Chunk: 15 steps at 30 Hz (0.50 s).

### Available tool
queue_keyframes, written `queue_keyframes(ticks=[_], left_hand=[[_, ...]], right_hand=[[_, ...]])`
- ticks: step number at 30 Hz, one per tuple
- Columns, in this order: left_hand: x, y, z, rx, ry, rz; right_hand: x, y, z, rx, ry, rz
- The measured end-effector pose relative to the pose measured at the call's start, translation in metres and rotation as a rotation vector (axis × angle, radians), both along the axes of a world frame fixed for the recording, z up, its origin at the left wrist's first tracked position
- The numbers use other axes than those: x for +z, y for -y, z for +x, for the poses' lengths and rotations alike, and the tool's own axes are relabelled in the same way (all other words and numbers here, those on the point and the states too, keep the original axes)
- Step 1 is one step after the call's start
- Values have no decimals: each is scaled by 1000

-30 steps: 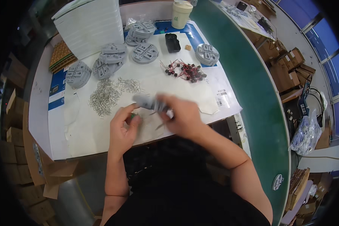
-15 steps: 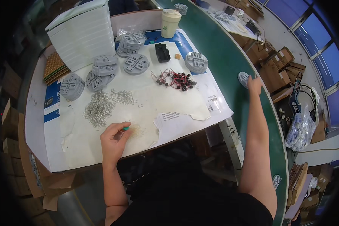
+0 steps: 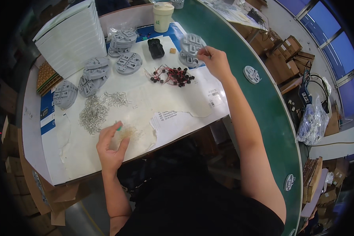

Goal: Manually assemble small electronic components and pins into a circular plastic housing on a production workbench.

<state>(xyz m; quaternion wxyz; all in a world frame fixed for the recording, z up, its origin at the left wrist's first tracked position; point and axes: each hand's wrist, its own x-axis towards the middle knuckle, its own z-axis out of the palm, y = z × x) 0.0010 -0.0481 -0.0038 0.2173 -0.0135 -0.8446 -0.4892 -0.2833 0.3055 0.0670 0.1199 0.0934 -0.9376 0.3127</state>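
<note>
My right hand (image 3: 217,63) pinches the edge of a round grey plastic disc with slots (image 3: 192,42), slightly blurred. That disc is held over another grey disc (image 3: 188,60) at the table's right side and partly covers it. Lower on the paper-covered table, my left hand (image 3: 110,151) is open, thumb and fingers apart. Something small and green (image 3: 119,128) shows at its fingertip; whether it is worn or held I cannot make out. Beside this hand lie a scatter of thin tan bits (image 3: 133,133) and a heap of small U-shaped metal pins (image 3: 93,115).
Black parts with red wires (image 3: 177,75) lie mid-table, near a black box (image 3: 156,48) and a lidded cup (image 3: 162,17). Stacked grey discs (image 3: 94,74) and white trays (image 3: 72,41) stand left. A green conveyor belt (image 3: 259,114) carries another disc (image 3: 252,74) along the right.
My right hand has left the disc on the belt, swung left to the table and lifted a grey disc there. My left fingers have spread from a pinch. The whole view has shifted slightly.
</note>
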Motion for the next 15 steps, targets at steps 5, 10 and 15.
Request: queue_keyframes(ticks=[5,10,15], left_hand=[[16,-8,0,52,-123,-77],[11,-12,0,-23,38,-284],[10,-13,4,-15,127,-285]], right_hand=[[11,54,85,850,-8,6],[-1,97,135,1030,137,249],[-23,112,101,840,239,-52]])
